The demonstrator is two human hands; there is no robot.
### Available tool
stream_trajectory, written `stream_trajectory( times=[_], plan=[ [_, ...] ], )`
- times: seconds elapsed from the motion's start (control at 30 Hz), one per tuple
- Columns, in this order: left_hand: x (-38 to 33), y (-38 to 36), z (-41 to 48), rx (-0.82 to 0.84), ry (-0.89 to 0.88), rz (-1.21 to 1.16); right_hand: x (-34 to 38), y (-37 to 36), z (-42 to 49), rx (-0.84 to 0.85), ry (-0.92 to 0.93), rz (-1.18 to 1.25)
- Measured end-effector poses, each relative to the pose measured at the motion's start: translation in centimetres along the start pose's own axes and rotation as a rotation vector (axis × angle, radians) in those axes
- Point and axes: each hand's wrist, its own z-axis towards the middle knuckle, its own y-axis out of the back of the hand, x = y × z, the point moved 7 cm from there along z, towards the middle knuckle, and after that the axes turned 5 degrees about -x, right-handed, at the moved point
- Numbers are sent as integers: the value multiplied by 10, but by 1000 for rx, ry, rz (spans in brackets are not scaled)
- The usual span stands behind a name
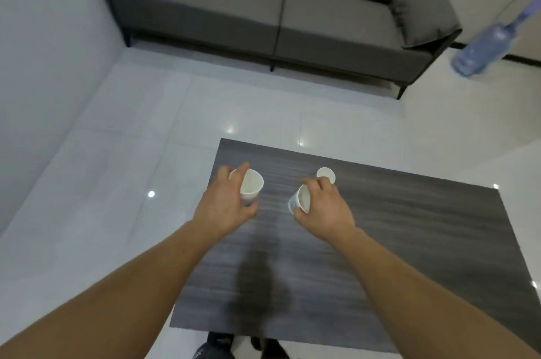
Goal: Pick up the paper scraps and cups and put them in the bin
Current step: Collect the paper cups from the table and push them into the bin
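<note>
Head view has your left hand [225,206] wrapped round a white paper cup [251,186], thumb low and fingers over its far wall. The mouth tips toward you and looks empty. Squeeze lightly: thin paper walls will likely buckle, and the rim is probably the stiffest place to bear on.

To the right of that hand, across a strip of bare dark table top [409,241], your right hand [328,212] grips a second paper cup [301,200] from its right side. It is tilted so the mouth faces left and up.

Just beyond that hand's fingertips a third paper cup [325,174] stands on the table. I cannot tell whether it touches them or whether it is mouth up or down.

Before heading for the bin, consider sliding one held cup into the other. That frees a hand to take the third on the same trip. Carry mouths up in case dregs remain.

No bin and no paper scraps show near either hand, so look around for both. Far to the right, well apart from your hands, a blue mop [480,51] leans; give it room.
</note>
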Motion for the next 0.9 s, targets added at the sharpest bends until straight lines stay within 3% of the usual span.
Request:
stream_trajectory(
  times=[0.17, 0.37, 0.6, 0.9],
  plan=[
    [-82, 26, -20, -13, -196, 114, -23, 60, -84, -105, -144, 39],
    [-196, 6, -70, 81, -441, 160, -86, 119, -194, -239, -295, 77],
    [-349, -71, -166, 157, -700, 170, -204, 155, -356, -382, -522, 112],
    [-550, -212, -360, 350, -1040, 131, -361, 176, -608, -508, -872, 105]
  ],
)
